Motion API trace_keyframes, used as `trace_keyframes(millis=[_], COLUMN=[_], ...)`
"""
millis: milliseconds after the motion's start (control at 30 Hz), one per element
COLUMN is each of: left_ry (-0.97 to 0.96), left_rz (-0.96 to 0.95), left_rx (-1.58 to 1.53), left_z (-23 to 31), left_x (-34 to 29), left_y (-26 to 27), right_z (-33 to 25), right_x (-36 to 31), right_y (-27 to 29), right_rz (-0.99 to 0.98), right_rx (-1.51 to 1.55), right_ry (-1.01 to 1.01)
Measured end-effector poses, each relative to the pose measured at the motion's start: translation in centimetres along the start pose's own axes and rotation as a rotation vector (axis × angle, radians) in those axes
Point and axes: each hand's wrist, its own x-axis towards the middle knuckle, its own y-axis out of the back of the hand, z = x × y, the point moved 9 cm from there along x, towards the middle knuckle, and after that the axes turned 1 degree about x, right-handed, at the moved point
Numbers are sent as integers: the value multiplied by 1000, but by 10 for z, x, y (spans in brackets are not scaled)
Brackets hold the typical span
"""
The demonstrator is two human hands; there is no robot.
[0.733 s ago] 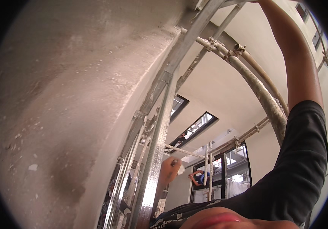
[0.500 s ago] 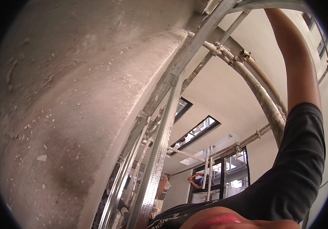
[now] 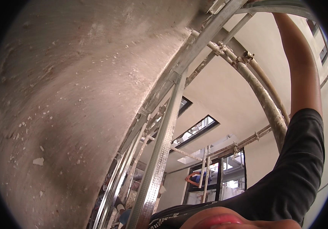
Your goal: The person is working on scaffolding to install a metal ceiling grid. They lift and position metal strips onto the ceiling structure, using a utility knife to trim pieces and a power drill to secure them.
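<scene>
My right arm (image 3: 305, 72), in a short black sleeve (image 3: 303, 145), reaches up along the right side to a curved metal channel (image 3: 276, 8) at the top edge. The channel hides the hand, so I cannot see its fingers or whether they grip anything. My left hand is out of view. A long diagonal metal channel (image 3: 208, 36) runs beside the rough plaster-like surface (image 3: 84, 99). From it a dimpled metal stud (image 3: 154, 171) extends toward the lower edge.
Plaster-spattered scaffold poles (image 3: 261, 91) with clamps cross behind my arm. Thinner metal studs (image 3: 118, 183) stand at the lower middle. Another person in blue (image 3: 196, 178) is by the dark-framed window (image 3: 219, 177). Pale flakes (image 3: 38, 161) dot the rough surface.
The view has shifted slightly. My right forearm appears a little farther right and lower, still raised to the metal channel. The other person's arms have changed position slightly.
</scene>
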Motion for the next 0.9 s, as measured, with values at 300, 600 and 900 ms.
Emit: trace_keyframes(millis=[300,600,900], left_ry=[-57,-242,-71], left_rz=[-165,-335,-312], left_rx=[39,36,15], left_z=[58,114,68], left_x=[33,69,50], left_y=[-44,-79,-77], right_z=[1,7,6], right_x=[-17,-23,-13], right_y=[16,18,14], right_rz=[20,20,19], right_rx=[-7,-24,-20], right_ry=[23,7,9])
